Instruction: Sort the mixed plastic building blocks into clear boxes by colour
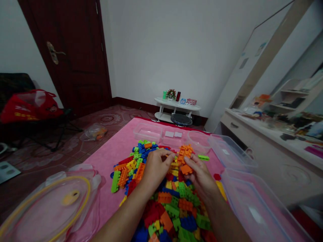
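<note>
Looks, by judgement, to be at the step of handling orange bricks (pixel 182 155) up close — cannot tell joining from simple gathering. Holds them raised in the right hand (pixel 202 172), over the middle of a mixed pile (pixel 174 210) on a pink cloth (pixel 118 143). Pinches them there between thumb and fingers, with a lower orange piece (pixel 186 169) tucked near the same fingers, on the near side.

Has the left hand (pixel 156 165) just to the left of the orange bricks, thumb and index finger close together at the tips. Cannot tell that left grip to be empty or loaded, nor touching the orange bricks or just short of them.

Calls next, most likely, for keeping the right grip steady during any work by the left fingertips — and for guarding against a slip of the lower piece back into the pile.

Shows bright orange all over, with a bumpy, notched outline on the taller part and a flatter face on the lower one. Blurs too much for counting. Stands out well against the pink, less so against the red and yellow below. Leaves a green brick (pixel 203 157) apart, to the far right of the pile.
</note>
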A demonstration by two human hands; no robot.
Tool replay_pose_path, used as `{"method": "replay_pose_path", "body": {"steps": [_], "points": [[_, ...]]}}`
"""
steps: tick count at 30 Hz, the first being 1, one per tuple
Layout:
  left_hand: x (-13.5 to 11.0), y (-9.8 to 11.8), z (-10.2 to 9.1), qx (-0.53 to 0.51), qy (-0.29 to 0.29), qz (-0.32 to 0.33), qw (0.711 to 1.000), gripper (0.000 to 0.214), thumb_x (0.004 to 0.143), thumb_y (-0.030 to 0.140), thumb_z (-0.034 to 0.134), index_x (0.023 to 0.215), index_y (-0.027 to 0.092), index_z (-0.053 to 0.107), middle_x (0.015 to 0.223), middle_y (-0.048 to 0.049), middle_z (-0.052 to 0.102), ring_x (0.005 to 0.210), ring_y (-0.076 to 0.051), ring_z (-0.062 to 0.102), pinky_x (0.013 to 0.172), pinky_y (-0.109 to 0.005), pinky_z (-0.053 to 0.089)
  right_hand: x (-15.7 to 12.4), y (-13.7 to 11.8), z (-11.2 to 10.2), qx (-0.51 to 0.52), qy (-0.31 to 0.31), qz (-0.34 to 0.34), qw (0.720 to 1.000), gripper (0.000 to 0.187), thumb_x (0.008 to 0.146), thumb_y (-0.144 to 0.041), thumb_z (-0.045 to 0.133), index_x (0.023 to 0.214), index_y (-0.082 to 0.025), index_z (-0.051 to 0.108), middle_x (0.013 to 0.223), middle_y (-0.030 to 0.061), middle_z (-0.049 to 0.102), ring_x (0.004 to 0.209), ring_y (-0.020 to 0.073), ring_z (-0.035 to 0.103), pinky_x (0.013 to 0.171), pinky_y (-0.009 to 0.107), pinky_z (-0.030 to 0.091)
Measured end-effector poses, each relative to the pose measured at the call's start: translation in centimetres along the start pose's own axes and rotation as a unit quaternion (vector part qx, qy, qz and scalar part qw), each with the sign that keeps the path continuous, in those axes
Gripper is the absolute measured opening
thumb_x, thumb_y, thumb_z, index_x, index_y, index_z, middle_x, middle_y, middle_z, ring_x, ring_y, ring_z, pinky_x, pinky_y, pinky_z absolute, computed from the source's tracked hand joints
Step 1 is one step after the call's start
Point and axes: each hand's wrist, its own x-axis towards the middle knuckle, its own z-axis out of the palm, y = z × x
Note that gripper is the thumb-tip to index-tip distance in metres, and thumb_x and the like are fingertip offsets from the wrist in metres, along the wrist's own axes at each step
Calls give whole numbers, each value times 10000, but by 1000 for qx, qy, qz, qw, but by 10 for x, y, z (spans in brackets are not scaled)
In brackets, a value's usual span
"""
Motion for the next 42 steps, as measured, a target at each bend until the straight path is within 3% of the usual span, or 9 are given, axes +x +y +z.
{"method": "replay_pose_path", "body": {"steps": [5, 10, 13, 20, 26, 29, 34, 38, 42], "points": [[15, -13, -21, -62, 47, -39, 996, 249, 795, 348, 568, 759, 152, 716, 707, -26, 689, 660, -158, 612, 618, -233, 444, 59, -20, -16, -290, -17, -107, 951, 272, 693, -446, 664, 768, -194, 596, 735, 1, 602, 637, 150, 546, 544, 241, 395], [22, -24, -34, -90, 79, -47, 992, 262, 781, 367, 582, 756, 139, 710, 696, -26, 680, 655, -153, 611, 609, -229, 456, 143, -43, -13, -648, 58, -177, 739, 227, 675, -414, 662, 764, -205, 642, 780, 39, 654, 766, 221, 592, 652, 292, 402], [23, -24, -40, -105, 81, -57, 990, 263, 779, 369, 585, 781, 137, 709, 721, -31, 690, 663, -154, 626, 622, -234, 473, 177, -48, -7, -715, 45, -136, 684, 250, 648, -388, 714, 833, -224, 685, 926, 65, 677, 861, 230, 611, 678, 280, 407], [26, -24, -50, -157, 112, -80, 978, 259, 759, 371, 607, 781, 131, 702, 728, -38, 701, 650, -138, 632, 608, -221, 486, 206, -47, -12, -695, 43, -110, 709, 226, 646, -382, 741, 754, -186, 713, 817, 91, 691, 832, 248, 634, 698, 307, 430], [26, -20, -50, -178, 106, -81, 975, 265, 745, 380, 626, 773, 128, 704, 754, -47, 708, 663, -137, 627, 618, -223, 495, 206, -56, -9, -601, 66, -158, 781, 288, 824, -383, 552, 878, -147, 708, 922, 113, 707, 890, 233, 642, 766, 313, 463], [26, -19, -51, -182, 98, -81, 975, 260, 739, 378, 636, 781, 131, 704, 767, -45, 705, 670, -131, 625, 624, -216, 491, 180, -59, -8, -547, 75, -197, 810, 323, 829, -356, 520, 1028, -149, 668, 1059, 97, 684, 957, 207, 628, 802, 299, 476], [25, -18, -51, -166, 82, -72, 980, 251, 738, 362, 629, 790, 125, 695, 757, -43, 690, 659, -127, 608, 606, -209, 470, 86, -59, -22, -352, 14, -184, 918, 356, 744, -408, 605, 986, -156, 671, 920, 78, 699, 840, 207, 644, 703, 308, 503], [22, -20, -47, -104, 5, -45, 994, 284, 751, 371, 609, 867, 132, 712, 787, -53, 702, 682, -148, 615, 595, -220, 460, 16, -55, -51, -419, -63, -109, 899, 252, 694, -355, 649, 877, -188, 695, 792, 43, 695, 710, 199, 628, 647, 306, 477], [20, -24, -42, -44, -107, -13, 993, 270, 760, 362, 599, 862, 144, 720, 787, -53, 710, 689, -161, 623, 627, -246, 472, -16, -45, -80, -565, -113, -16, 817, 270, 652, -246, 657, 919, -246, 696, 780, 14, 696, 697, 201, 630, 612, 290, 445]]}}
